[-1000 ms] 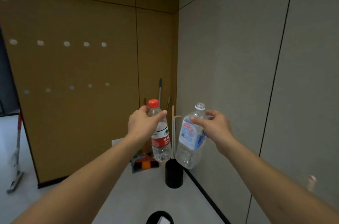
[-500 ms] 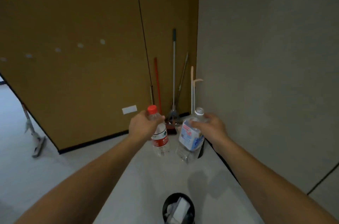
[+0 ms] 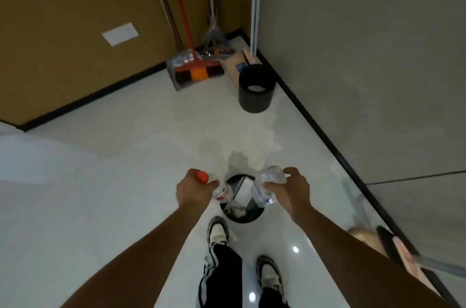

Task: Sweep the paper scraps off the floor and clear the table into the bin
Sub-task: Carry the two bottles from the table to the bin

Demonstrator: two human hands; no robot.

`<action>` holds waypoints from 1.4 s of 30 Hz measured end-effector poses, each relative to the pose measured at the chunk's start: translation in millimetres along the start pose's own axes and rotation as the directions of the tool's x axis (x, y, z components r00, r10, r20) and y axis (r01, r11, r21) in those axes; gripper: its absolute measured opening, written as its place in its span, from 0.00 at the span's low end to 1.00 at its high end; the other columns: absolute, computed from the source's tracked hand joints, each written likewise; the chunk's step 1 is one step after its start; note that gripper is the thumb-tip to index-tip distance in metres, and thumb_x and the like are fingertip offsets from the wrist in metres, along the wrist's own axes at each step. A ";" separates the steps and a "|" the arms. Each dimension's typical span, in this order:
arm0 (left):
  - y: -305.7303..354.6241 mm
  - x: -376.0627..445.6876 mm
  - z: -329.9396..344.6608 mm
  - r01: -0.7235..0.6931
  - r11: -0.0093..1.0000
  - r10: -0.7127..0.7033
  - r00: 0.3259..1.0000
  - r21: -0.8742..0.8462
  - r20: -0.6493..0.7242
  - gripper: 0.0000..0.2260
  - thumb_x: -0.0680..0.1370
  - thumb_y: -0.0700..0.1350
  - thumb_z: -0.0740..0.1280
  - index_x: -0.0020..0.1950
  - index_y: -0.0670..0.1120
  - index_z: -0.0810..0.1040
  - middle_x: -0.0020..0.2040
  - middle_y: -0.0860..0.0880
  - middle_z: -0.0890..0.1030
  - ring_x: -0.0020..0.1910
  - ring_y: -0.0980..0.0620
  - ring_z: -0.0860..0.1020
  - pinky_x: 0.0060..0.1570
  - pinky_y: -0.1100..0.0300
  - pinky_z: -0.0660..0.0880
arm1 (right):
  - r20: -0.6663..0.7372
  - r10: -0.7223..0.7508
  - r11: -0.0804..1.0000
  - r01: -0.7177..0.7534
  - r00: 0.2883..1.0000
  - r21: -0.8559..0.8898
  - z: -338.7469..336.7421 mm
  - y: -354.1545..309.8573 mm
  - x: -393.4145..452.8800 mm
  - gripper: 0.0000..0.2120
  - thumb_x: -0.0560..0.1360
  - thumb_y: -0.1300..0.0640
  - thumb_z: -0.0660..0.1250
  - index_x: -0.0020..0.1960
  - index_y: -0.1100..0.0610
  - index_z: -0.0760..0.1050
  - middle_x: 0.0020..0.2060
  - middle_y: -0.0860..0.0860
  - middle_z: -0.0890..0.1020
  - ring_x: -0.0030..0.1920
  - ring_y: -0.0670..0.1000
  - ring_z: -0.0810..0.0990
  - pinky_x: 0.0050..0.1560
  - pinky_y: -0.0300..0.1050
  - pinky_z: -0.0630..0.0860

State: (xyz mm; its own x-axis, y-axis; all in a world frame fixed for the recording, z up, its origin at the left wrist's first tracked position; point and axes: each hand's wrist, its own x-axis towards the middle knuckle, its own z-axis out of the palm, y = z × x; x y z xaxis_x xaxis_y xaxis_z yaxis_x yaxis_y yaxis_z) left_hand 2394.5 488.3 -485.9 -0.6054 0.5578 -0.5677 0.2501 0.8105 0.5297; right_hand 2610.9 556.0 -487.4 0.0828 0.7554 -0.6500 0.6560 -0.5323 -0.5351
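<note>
My left hand (image 3: 193,190) grips a clear plastic bottle with a red cap (image 3: 222,191) near its neck, holding it over the left rim of a black bin (image 3: 248,218). My right hand (image 3: 290,190) grips a larger clear bottle with a blue-and-white label (image 3: 263,187), tilted over the bin's right side. The bin stands on the white floor just in front of my shoes. White paper and crumpled scraps lie inside it.
A second black bin (image 3: 256,89) stands by the grey wall farther off. A red-handled broom with orange bristles and a dustpan (image 3: 195,71) lean in the corner with other long-handled tools. A cardboard box (image 3: 235,64) sits there too. A tool's handle crosses the lower right.
My view has tilted down from the wall to the floor. Both hands have lowered the bottles to just above the near bin, which now lies between them.
</note>
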 end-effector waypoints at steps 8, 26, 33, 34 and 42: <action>-87.8 105.2 112.0 -0.048 0.969 0.016 0.991 0.242 0.134 0.25 0.69 0.53 0.75 0.63 0.50 0.74 0.54 0.49 0.80 0.54 0.47 0.77 0.51 0.58 0.70 | -0.002 0.210 0.977 -0.210 0.978 0.049 121.7 91.8 91.2 0.33 0.67 0.44 0.79 0.66 0.55 0.72 0.57 0.55 0.80 0.55 0.55 0.80 0.56 0.51 0.78; -119.8 118.8 123.4 -0.152 0.945 0.056 0.948 0.290 0.315 0.31 0.70 0.58 0.74 0.71 0.52 0.71 0.65 0.48 0.77 0.64 0.47 0.73 0.56 0.60 0.68 | 0.078 0.188 0.969 -0.172 0.979 -0.177 157.5 110.2 85.0 0.38 0.70 0.48 0.76 0.76 0.54 0.64 0.67 0.55 0.75 0.67 0.56 0.73 0.63 0.47 0.70; -47.8 49.3 17.2 -0.122 0.988 0.115 0.991 0.099 0.071 0.32 0.71 0.58 0.73 0.73 0.51 0.69 0.69 0.49 0.74 0.66 0.48 0.73 0.63 0.54 0.72 | 0.155 -0.138 0.964 0.169 0.978 -0.205 97.0 9.1 12.8 0.37 0.71 0.45 0.74 0.76 0.54 0.65 0.68 0.55 0.75 0.67 0.56 0.74 0.63 0.46 0.71; -41.1 33.2 0.6 -0.127 0.990 0.126 0.992 0.067 0.018 0.31 0.71 0.57 0.73 0.72 0.51 0.70 0.69 0.48 0.74 0.65 0.48 0.73 0.62 0.54 0.73 | 0.172 -0.181 0.955 0.215 0.968 -0.204 88.5 -3.1 -1.5 0.37 0.72 0.44 0.74 0.76 0.53 0.65 0.69 0.55 0.74 0.67 0.56 0.74 0.63 0.44 0.71; -31.9 -128.8 -134.5 -0.202 0.973 0.141 0.902 -0.111 -0.408 0.30 0.73 0.59 0.71 0.73 0.52 0.69 0.70 0.48 0.72 0.66 0.46 0.72 0.57 0.57 0.70 | 0.361 -0.581 0.720 0.667 0.730 -0.190 36.1 -80.8 -144.5 0.39 0.72 0.44 0.74 0.77 0.51 0.63 0.73 0.53 0.70 0.70 0.55 0.70 0.66 0.46 0.69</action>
State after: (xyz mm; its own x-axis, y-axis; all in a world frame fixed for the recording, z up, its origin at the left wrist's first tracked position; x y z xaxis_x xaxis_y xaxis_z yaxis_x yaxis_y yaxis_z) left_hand 2362.9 366.6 -345.0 -0.8192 0.5443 -0.1805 0.2817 0.6562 0.7000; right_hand 2518.8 476.1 -369.7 -0.5912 0.7225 -0.3585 0.6704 0.1931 -0.7164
